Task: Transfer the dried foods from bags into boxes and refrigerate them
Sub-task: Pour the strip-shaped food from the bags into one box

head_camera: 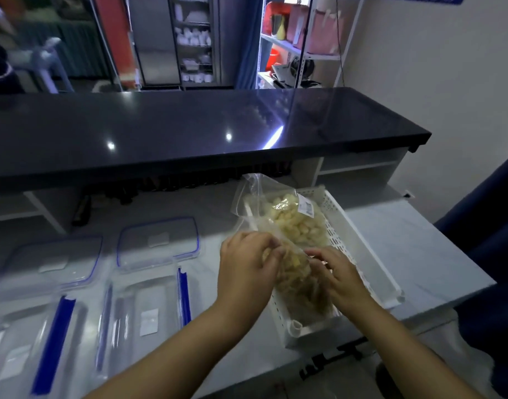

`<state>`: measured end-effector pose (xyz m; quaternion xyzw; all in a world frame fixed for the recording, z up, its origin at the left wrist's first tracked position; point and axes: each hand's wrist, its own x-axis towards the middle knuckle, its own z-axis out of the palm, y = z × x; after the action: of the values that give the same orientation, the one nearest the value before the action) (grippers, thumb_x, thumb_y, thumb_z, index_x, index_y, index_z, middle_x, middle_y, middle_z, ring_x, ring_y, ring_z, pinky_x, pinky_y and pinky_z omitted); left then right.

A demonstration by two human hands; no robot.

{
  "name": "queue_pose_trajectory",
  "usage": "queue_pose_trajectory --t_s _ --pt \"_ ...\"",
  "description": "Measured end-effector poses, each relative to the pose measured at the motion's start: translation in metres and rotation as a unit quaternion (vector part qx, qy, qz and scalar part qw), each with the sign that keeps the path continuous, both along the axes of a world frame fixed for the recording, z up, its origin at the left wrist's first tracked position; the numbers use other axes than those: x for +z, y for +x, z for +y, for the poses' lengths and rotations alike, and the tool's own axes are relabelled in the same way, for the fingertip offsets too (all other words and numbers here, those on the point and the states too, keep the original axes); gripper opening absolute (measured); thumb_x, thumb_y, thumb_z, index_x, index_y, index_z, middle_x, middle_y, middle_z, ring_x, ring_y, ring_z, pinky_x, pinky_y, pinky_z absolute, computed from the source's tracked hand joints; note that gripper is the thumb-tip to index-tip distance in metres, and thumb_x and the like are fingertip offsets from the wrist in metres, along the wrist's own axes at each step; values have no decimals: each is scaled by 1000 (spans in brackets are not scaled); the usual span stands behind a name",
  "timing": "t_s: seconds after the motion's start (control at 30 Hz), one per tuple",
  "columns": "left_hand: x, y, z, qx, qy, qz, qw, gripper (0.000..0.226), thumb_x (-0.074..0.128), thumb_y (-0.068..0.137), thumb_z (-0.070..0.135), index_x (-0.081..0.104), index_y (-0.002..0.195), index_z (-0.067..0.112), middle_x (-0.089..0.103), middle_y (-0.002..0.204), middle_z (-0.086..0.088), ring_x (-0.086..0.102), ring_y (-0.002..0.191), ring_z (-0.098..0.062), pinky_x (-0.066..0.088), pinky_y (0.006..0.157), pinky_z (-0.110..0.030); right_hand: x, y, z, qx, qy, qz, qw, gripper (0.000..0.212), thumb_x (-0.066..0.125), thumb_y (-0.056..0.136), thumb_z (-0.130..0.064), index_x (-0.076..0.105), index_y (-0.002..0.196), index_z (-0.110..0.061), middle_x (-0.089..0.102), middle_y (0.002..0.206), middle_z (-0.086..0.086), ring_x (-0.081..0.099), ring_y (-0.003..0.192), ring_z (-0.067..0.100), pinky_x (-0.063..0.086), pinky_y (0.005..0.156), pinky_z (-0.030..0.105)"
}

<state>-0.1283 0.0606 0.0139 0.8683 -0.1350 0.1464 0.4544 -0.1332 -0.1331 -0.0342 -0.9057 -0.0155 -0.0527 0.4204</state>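
A white perforated basket (362, 254) on the pale counter holds two clear bags of dried food. The far bag (293, 217) has pale yellow pieces and a label. The near bag (299, 280) holds darker yellow-brown pieces. My left hand (247, 272) grips the near bag's left upper edge, fingers curled on the plastic. My right hand (339, 275) pinches the same bag's right upper edge. Two open clear boxes with blue clips, one at centre (146, 315) and one at the left (25, 349), lie on the counter. Their lids (158, 243) (54, 263) lie behind them.
A raised black glossy countertop (189, 133) runs across behind the work surface. Shelving with red and white items (301, 38) stands at the back. A dark blue chair back (488, 226) is at the right. The counter's front edge lies near my forearms.
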Motion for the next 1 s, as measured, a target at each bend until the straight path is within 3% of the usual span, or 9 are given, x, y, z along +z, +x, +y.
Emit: queue_pose_trajectory --t_s 0.07,0.2,0.33,0.43,0.5,0.6,0.7,0.83,1.0 --pt "5 4 -5 10 -19 3 1000 10 55 86 31 57 76 30 52 76 23 43 88 0 36 84 -29 -2 4 -3 39 2 44 998 60 48 75 -74 49 124 -39 52 123 -10 48 112 8 43 95 31" --pt "18 12 -17 7 -32 -16 999 10 54 86 30 55 76 31 53 78 22 44 91 -3 34 86 -30 -3 12 2 87 -16 81 993 90 80 62 -44 30 137 -39 38 131 -15 38 120 6 36 101 27" --pt "44 18 -20 -25 -51 -71 996 19 47 84 37 60 77 25 56 79 19 47 93 1 40 89 -36 7 18 10 113 42 78 990 105 81 50 -42 27 140 -41 39 133 -16 41 123 10 43 103 43" --pt "66 22 -7 -43 -80 -113 989 16 50 84 34 61 77 24 58 81 18 52 93 -3 42 89 -42 27 22 18 180 80 93 976 115 87 50 -35 18 141 -49 35 139 -16 40 129 14 44 103 47" --pt "82 22 3 -65 -111 -134 983 12 52 85 31 60 78 24 59 81 15 56 91 -9 45 86 -46 43 24 25 229 107 105 962 119 89 53 -26 14 144 -46 36 141 -11 41 130 14 46 102 44" --pt "102 18 16 -99 -136 -169 971 16 53 87 24 64 83 13 63 85 7 60 89 -17 47 84 -51 64 27 41 274 147 123 943 115 84 59 -10 14 145 -36 46 134 -4 52 120 8 52 93 30" --pt "112 15 29 -94 -126 -189 969 20 53 87 21 65 85 5 65 85 -3 61 87 -20 48 81 -52 69 34 65 263 170 109 943 115 84 57 -13 14 145 -38 51 130 1 56 119 16 54 92 42" --pt "112 15 56 -50 -101 -180 977 19 52 88 23 62 84 8 60 80 -3 59 82 -23 47 78 -54 61 38 98 241 201 105 944 105 83 56 -15 25 140 -40 56 125 2 59 114 20 56 87 45" --pt "98 10 98 9 -43 -146 988 16 51 88 29 63 87 20 64 86 3 60 89 -18 47 85 -50 51 36 120 225 190 152 944 85 80 56 -19 37 129 -28 56 118 3 59 105 16 57 77 30"
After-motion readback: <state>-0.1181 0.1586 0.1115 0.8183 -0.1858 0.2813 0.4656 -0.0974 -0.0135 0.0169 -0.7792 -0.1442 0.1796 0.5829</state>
